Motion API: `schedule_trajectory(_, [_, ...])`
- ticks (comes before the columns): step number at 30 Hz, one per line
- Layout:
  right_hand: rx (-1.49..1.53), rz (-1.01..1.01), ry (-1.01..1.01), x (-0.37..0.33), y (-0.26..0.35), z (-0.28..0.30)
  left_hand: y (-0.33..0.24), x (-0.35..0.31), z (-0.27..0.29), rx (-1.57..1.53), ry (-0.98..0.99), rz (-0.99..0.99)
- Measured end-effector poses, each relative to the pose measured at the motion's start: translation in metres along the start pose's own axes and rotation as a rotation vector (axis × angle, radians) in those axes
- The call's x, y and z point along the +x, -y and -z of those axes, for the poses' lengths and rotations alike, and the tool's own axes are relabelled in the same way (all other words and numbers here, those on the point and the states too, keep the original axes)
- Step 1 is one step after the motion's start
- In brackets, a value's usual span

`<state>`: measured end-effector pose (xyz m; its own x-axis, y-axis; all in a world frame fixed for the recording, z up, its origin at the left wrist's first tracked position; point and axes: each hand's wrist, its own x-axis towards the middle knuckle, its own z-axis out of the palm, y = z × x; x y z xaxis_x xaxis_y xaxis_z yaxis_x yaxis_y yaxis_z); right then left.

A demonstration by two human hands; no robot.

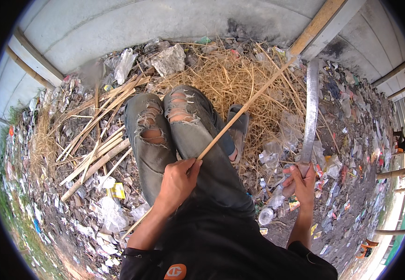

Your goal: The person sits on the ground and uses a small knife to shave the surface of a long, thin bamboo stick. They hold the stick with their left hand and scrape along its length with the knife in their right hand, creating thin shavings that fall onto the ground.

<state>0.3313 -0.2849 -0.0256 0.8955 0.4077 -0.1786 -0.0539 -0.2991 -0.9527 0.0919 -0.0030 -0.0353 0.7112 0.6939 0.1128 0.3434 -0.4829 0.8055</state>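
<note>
My left hand [179, 183] is closed round a long thin bamboo strip [243, 110] above my lap. One length of the strip slants up to the right, past my knees and over the shavings; its other end passes beneath my left forearm. On the right, my right hand [303, 183] grips a machete [311, 114] by its handle. Its long, slightly curved metal blade points away from me, apart from my left hand. The blade's tip is near the far end of the strip; whether they touch I cannot tell.
Split bamboo pieces [100, 150] lie left of my knees. Straw-coloured shavings [239, 77] heap up ahead, beside a pale rock [169, 59]. A grey wall [165, 23] with posts closes off the far side. Plastic litter [111, 212] covers the ground. My sandalled foot [238, 130] rests near the shavings.
</note>
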Motion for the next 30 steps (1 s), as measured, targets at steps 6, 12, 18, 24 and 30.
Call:
schedule_trajectory(6, [-0.403,0.460,0.395,-0.003,0.012,-0.059,-0.007,0.001,-0.003,-0.011,-0.036,0.018])
schedule_trajectory(12, [-0.631,0.638,0.548,-0.017,0.002,-0.112,0.005,-0.005,-0.011,0.012,-0.058,0.009])
schedule_trajectory(18, [-0.877,0.507,0.530,0.030,0.010,-0.112,0.007,-0.016,-0.011,0.081,-0.080,0.038])
schedule_trajectory(24, [-0.701,0.410,0.428,0.076,0.014,-0.107,-0.003,-0.009,-0.006,0.181,-0.051,0.048])
schedule_trajectory(30, [-0.731,0.529,0.403,0.067,-0.003,-0.123,0.014,-0.024,0.007,0.062,0.008,0.101])
